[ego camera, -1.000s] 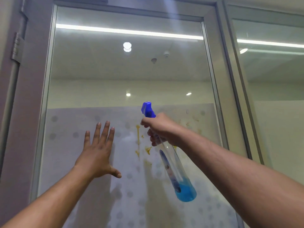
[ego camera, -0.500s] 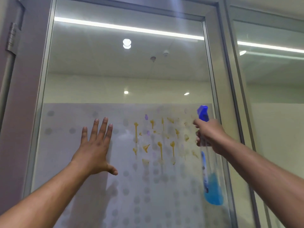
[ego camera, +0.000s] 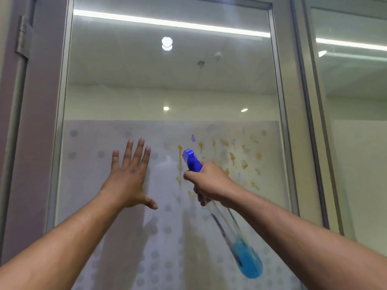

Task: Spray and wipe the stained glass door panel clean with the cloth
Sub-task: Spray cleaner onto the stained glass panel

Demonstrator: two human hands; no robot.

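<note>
Our left hand (ego camera: 127, 176) is spread wide, fingers straight and slightly fanned with the thumb out to the side, and the palm lies flat against the glass door panel (ego camera: 167, 84) at the frosted, dotted lower part of the pane. It holds nothing.

Our right hand (ego camera: 209, 183) is curled tight around the neck of the spray bottle (ego camera: 230, 225), the fingers wrapped under the blue trigger head (ego camera: 191, 160). We cannot tell whether the trigger is pressed in. The bottle is tilted, its nozzle up and to the left toward the glass, its clear body trailing down and to the right with a small pool of blue liquid (ego camera: 249, 260) gathered at the low end. The bottle looks blurred along its length.

The stains (ego camera: 232, 158) sit on the frosted band of the panel just right of our left hand and around and behind the right hand: yellow-brown splashes and drips, one long streak just left of the nozzle, and a few faint purple spots among them. The metal door frame (ego camera: 280, 114) borders the pane on the right, and a hinge (ego camera: 22, 36) shows on the far left edge.
</note>
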